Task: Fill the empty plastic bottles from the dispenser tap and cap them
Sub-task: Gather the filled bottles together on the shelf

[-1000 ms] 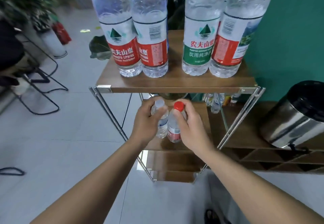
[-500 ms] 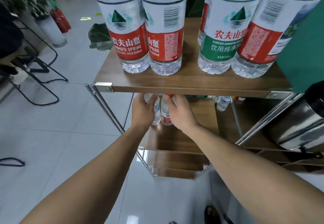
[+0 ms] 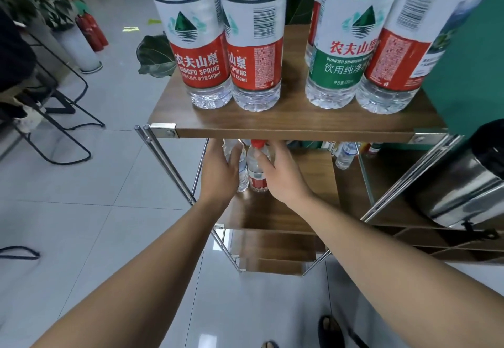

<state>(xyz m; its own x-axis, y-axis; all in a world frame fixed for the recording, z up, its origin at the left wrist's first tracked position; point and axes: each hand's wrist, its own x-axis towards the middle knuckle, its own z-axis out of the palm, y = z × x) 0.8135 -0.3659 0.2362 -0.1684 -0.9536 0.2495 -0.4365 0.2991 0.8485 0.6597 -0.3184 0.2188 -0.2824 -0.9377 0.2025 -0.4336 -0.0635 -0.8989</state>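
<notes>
Under the top shelf [image 3: 294, 131], my left hand [image 3: 221, 173] grips a small clear bottle with a white and blue label [image 3: 242, 166]. My right hand [image 3: 283, 173] grips a small red-capped bottle with a red label [image 3: 257, 173]. Both bottles stand upright side by side on the middle wooden shelf [image 3: 313, 184], their tops partly hidden by the top shelf's edge. The steel dispenser [image 3: 463, 184] sits at the right, with its black tap [image 3: 477, 231] at the bottom.
Several large capped water bottles [image 3: 201, 47] stand on the top shelf. More small bottles [image 3: 345, 154] stand at the back of the middle shelf. Chrome frame legs [image 3: 166, 165] flank the shelves. A black chair [image 3: 54, 107] and potted plants stand at the left on the tiled floor.
Both hands carried the two small bottles deeper under the top shelf and set them on the middle shelf. The camera has come closer to the rack.
</notes>
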